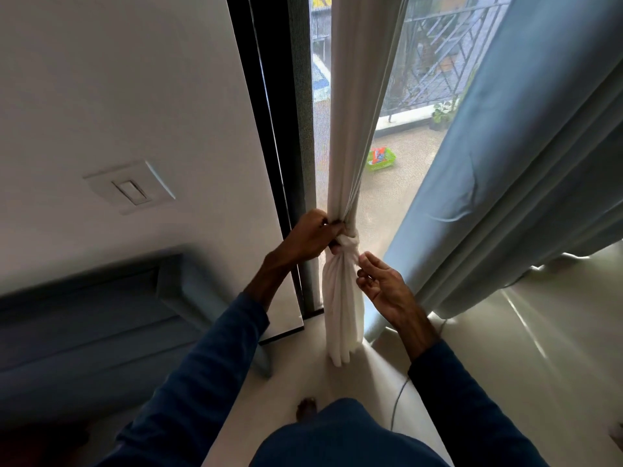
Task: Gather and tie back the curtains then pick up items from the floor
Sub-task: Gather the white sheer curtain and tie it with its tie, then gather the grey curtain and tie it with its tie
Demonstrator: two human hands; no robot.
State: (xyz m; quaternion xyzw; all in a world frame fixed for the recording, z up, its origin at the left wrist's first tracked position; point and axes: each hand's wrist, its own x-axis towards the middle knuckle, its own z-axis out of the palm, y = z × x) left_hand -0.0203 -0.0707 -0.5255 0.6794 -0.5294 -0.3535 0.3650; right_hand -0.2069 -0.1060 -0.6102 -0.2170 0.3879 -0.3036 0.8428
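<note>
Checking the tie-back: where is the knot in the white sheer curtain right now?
Head view, centre: the knot sits right of the dark window frame, gripped by the left hand, with the right hand close below-right and the blue-grey curtain farther right.

Sheer curtain [342, 308]: white cloth, soft, matt, finely pleated. Heavy curtain [526, 163]: blue-grey cloth, smooth, faint sheen. Floor [505, 348]: glossy, pale; wall [135, 79]: matt white.

Wall switch [129, 188]; outside — green basket [381, 159], potted plant [443, 114]
</note>
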